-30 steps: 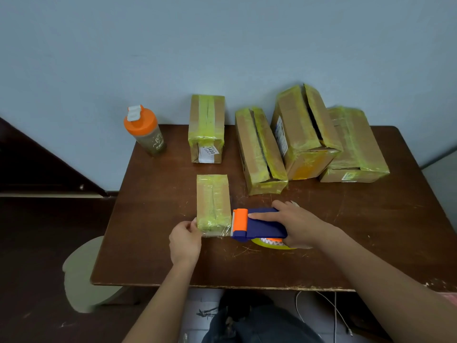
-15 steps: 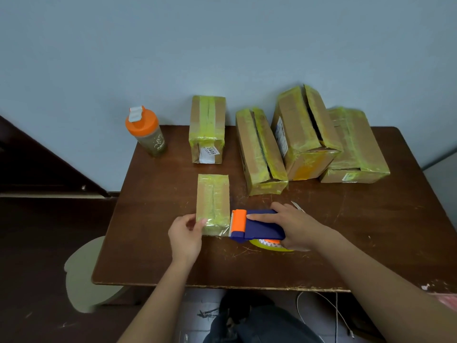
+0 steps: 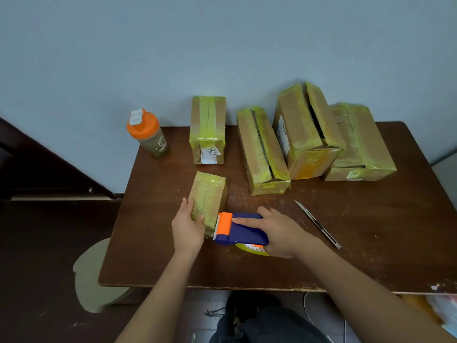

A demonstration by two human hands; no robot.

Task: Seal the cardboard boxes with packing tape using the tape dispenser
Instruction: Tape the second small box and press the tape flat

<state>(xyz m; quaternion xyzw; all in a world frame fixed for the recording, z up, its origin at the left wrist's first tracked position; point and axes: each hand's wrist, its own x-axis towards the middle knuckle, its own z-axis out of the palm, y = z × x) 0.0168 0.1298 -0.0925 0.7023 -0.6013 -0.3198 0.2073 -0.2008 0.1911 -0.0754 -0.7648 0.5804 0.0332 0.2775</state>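
A small cardboard box [image 3: 209, 194] wrapped in yellowish tape lies on the brown table [image 3: 371, 231], slightly turned. My left hand [image 3: 186, 227] grips its near left corner, thumb on top. My right hand [image 3: 277, 232] grips the blue tape dispenser [image 3: 241, 230], forefinger stretched along its top. The dispenser's orange head [image 3: 223, 224] touches the box's near right end. A yellow tape roll [image 3: 252, 248] shows under the dispenser.
Several taped cardboard boxes stand along the back: one [image 3: 209, 129] upright, one [image 3: 262, 152] long, one [image 3: 309, 129] leaning on a flat one [image 3: 358, 144]. An orange-lidded shaker bottle [image 3: 148, 134] stands back left. A utility knife [image 3: 319, 225] lies right of my hand. A stool [image 3: 91, 273] sits lower left.
My left hand has slid up onto the small box's near corner and the box has turned slightly. The dispenser stays at the box's end. The knife, hidden earlier, shows now.
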